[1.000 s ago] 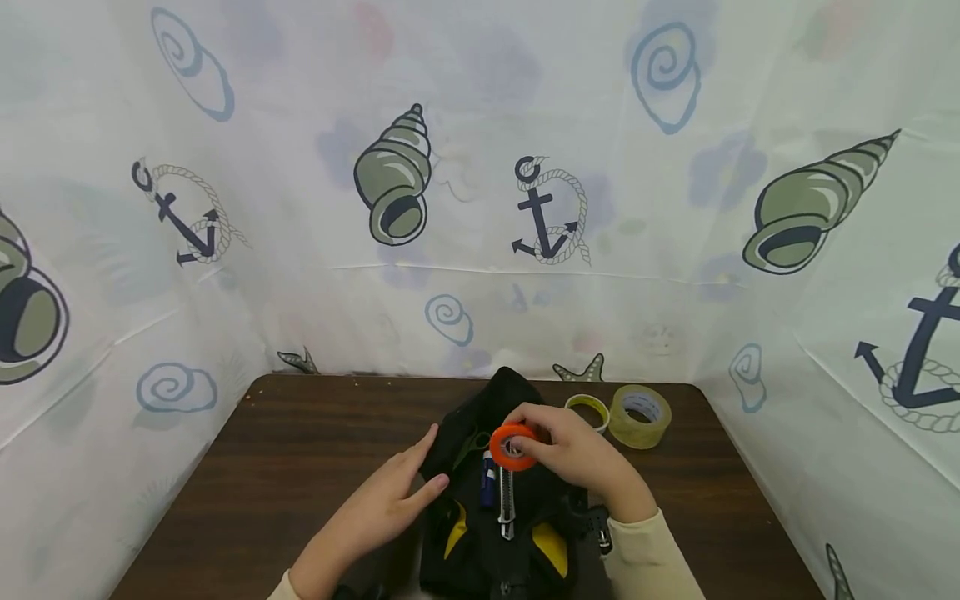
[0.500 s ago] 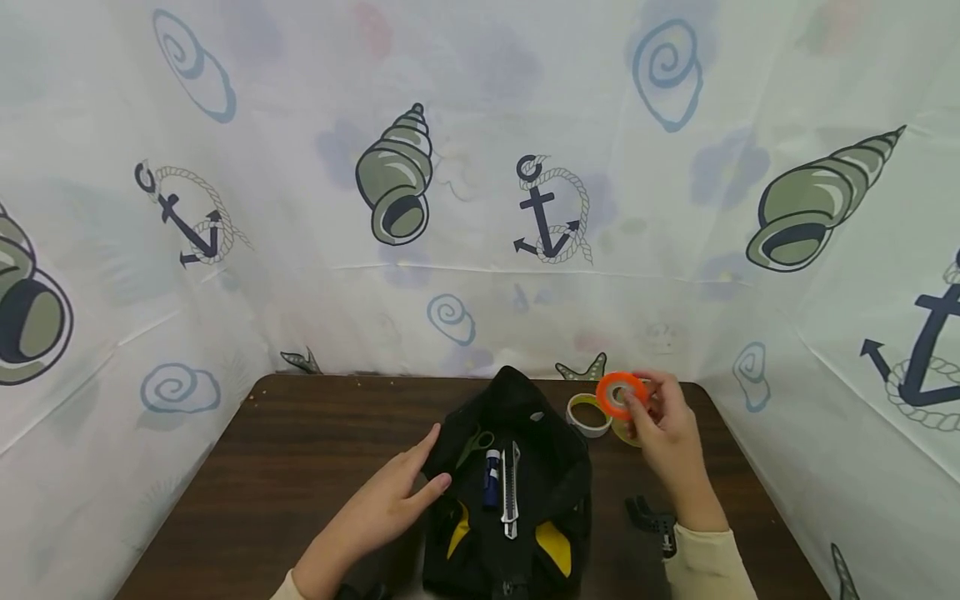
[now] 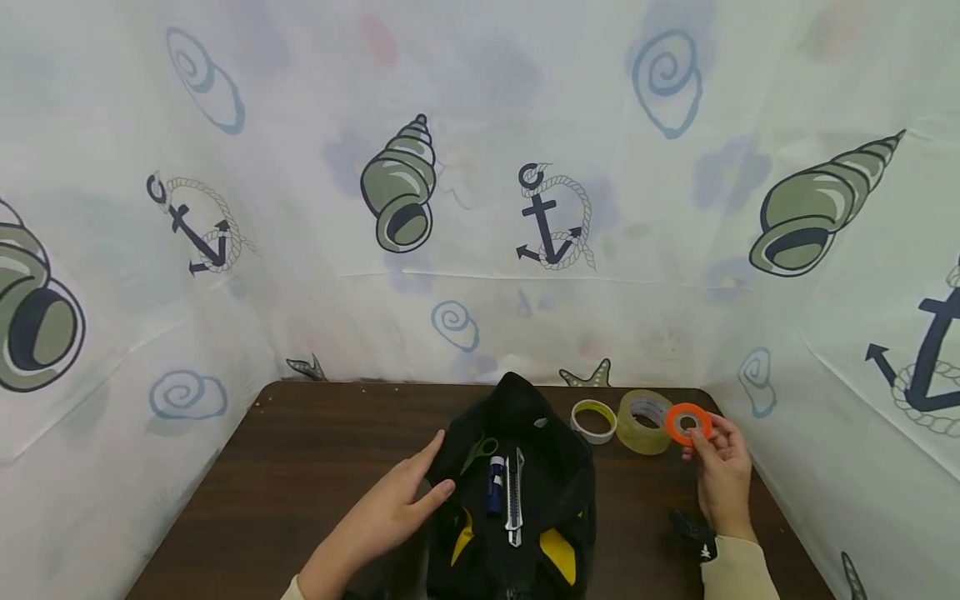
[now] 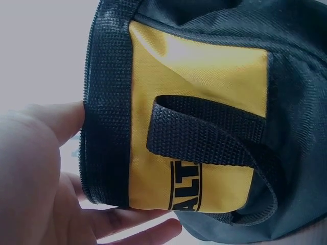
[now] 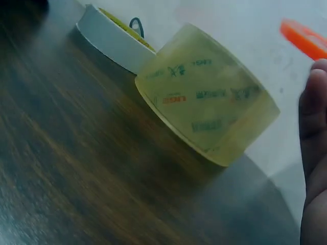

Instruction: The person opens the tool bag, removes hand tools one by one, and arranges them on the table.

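Note:
My left hand [image 3: 390,504] rests with straight, spread fingers against the left side of a black and yellow tool bag [image 3: 558,467]. In the left wrist view, its fingers reach around the zippered edge [image 4: 107,117] beside a black strap loop [image 4: 204,130]. At the right, my right hand [image 3: 723,467] pinches a roll of orange tape [image 3: 677,433] between thumb and fingers. Beside it a wide roll of clear packing tape [image 3: 643,437] and a narrower white and yellow tape roll [image 3: 594,435] sit on the table. The right wrist view shows only part of the orange roll [image 5: 304,41] above the thumb.
On the bag's black fabric lie a utility knife [image 3: 513,500] and a blue glue stick [image 3: 496,487]. Green scissors handles [image 3: 483,448] show near its left side. The dark wooden table [image 3: 330,433] ends at a patterned cloth backdrop [image 3: 480,208].
My right hand has carried the orange tape roll from above the bag to the right, past the other tape rolls, and lowered it beside the clear one. The left hand stays at the bag.

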`<state>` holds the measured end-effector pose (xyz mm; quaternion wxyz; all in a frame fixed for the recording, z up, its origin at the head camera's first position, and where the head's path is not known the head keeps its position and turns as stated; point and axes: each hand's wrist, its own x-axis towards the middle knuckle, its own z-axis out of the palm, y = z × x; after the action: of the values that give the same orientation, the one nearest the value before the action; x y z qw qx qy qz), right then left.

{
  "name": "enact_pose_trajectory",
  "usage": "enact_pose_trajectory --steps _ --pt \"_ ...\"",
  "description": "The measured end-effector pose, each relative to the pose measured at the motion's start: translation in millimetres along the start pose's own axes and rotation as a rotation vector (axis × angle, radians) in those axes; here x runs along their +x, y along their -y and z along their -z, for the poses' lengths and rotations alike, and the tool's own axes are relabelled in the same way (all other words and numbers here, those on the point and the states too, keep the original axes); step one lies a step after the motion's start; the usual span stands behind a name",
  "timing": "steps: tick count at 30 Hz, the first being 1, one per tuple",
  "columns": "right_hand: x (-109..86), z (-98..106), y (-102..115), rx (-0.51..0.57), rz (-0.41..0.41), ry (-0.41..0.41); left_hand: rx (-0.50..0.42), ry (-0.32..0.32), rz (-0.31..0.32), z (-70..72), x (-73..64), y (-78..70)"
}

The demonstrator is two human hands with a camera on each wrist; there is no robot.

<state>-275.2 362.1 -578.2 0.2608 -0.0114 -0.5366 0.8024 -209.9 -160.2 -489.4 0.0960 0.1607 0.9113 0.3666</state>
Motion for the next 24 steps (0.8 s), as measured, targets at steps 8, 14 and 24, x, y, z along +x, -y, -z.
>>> enact_pose_trajectory --steps 8,14,24 --pt "5.8 21.4 -16.4 0.196 -0.046 -0.17 0.008 -0.016 0.006 -3.6 -2.1 -0.8" --pt "11.2 18.8 -16.6 0.061 -0.094 -0.265 0.01 -0.023 0.005 -3.7 0.0 0.1" --pt "13.4 21.2 -17.2 -0.232 -0.264 -0.25 -0.006 -0.003 0.015 -3.0 -1.0 -1.8"
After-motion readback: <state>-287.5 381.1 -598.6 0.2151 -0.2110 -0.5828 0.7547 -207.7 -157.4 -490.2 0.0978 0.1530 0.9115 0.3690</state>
